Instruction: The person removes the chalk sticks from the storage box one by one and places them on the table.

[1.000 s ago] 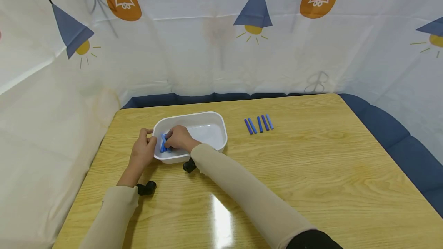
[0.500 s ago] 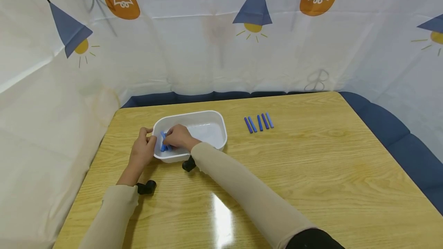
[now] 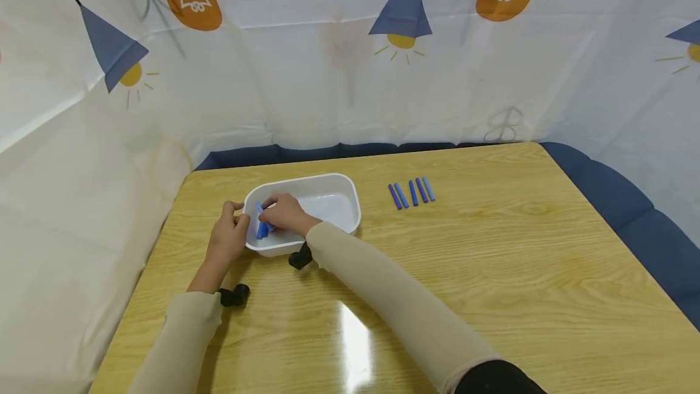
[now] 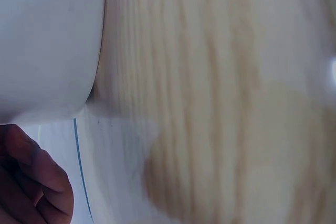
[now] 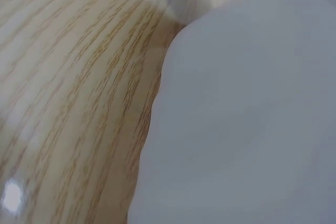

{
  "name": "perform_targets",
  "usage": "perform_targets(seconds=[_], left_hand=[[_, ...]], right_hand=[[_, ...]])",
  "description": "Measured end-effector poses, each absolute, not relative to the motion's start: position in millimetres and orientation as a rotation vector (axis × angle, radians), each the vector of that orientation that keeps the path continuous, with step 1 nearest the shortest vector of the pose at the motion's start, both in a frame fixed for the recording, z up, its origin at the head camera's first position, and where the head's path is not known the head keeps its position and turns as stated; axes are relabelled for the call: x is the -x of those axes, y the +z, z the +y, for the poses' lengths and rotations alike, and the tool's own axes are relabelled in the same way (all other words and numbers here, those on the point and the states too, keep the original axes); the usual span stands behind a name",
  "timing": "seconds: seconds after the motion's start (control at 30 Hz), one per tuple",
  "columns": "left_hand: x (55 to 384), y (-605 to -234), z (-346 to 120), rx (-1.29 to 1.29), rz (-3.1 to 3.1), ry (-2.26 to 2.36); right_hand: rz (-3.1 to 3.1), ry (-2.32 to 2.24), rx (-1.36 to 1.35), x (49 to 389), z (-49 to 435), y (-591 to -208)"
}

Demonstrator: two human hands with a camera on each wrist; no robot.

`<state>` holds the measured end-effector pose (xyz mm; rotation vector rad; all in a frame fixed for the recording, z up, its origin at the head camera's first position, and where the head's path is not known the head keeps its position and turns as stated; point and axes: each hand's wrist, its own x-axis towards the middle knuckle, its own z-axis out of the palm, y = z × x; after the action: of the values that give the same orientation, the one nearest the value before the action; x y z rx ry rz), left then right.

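Observation:
A white plastic basin (image 3: 333, 203) stands on the wooden table, with several short blue sticks (image 3: 262, 231) lying in its left end. My left hand (image 3: 225, 241) holds the basin's left rim, its thumb and forefinger at the edge. Reaching in over the near side, my right hand (image 3: 287, 213) pinches a light blue stick (image 3: 259, 207), tilted above the others. The left wrist view has curled fingers (image 4: 52, 182) beside the basin's outer wall (image 4: 47, 40). In the right wrist view the wall (image 5: 247, 108) hides the right hand's fingers.
To the right of the basin, several blue and violet sticks (image 3: 414, 193) lie side by side in a row on the table (image 3: 492, 260). A printed white cloth (image 3: 306, 90) hangs behind the table. Dark blue padding (image 3: 618, 199) borders the back and right edges.
My right hand has shifted slightly within the basin, and the stick in its fingers shows more above the others. The left hand keeps its place at the rim. The head view has moved a little.

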<state>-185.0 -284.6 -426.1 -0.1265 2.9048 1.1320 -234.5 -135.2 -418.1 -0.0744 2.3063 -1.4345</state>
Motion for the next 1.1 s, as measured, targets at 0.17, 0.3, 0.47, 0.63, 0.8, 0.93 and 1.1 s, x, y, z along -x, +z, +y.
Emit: perform_targets(seconds=[0.17, 0.3, 0.47, 0.63, 0.8, 0.93, 1.1], left_hand=[[186.6, -426.1, -283.5, 0.129, 2.893, 1.130], [186.8, -424.8, -282.7, 0.122, 2.881, 1.123], [186.0, -418.4, -281.6, 0.128, 2.854, 1.112], [186.7, -414.6, -280.4, 0.149, 2.817, 1.090], [188.6, -415.0, -280.6, 0.147, 2.808, 1.070], [189.5, -416.1, -281.6, 0.153, 2.809, 1.066], [188.8, -416.9, -282.5, 0.157, 2.805, 1.065]], right_hand=[[2.292, -1.470, 0.093, 235.5, -131.8, -417.3], [2.302, -1.466, 0.086, 236.9, -128.0, -414.1], [2.298, -1.463, 0.023, 238.7, -124.2, -407.4], [2.268, -1.488, -0.018, 239.2, -121.7, -402.8], [2.219, -1.545, -0.036, 240.5, -119.0, -401.1], [2.177, -1.587, -0.017, 241.1, -116.1, -399.2], [2.153, -1.590, 0.007, 242.0, -111.3, -395.4]])
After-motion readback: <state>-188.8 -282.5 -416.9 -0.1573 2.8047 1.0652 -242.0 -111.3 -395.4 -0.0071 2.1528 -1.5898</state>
